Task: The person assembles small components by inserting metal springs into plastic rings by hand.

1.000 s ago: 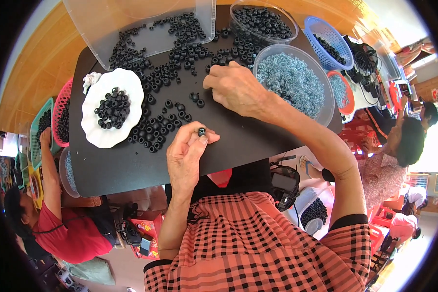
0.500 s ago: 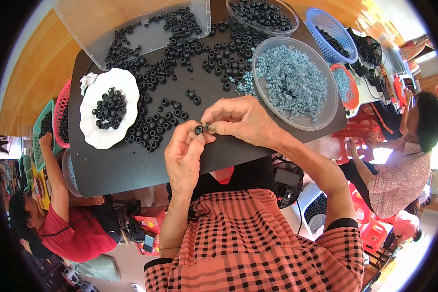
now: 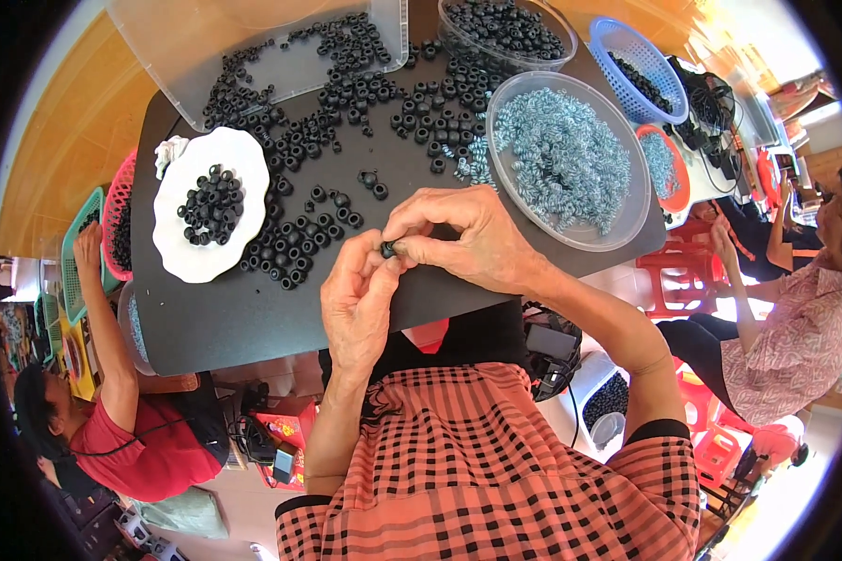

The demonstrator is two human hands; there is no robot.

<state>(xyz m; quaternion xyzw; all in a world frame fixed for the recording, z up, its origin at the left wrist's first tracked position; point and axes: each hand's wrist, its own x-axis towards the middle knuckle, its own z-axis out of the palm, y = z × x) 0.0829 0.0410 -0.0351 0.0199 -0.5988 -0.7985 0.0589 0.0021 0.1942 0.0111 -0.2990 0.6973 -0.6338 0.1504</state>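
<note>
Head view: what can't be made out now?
Dark piece, head view: mostly covered by fingers of the left hand and right hand.
Clear bin, head view: cut off by the top edge.
Blue coils, head view: too small and heaped to count; upper ones hide those beneath.

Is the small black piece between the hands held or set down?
Held: the left hand pinches the black piece, with the right hand right at it.

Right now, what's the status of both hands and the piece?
Left hand pinching small black piece. Right hand at it, grip partly hidden. Loose black pieces nearby, ahead-left.
</note>
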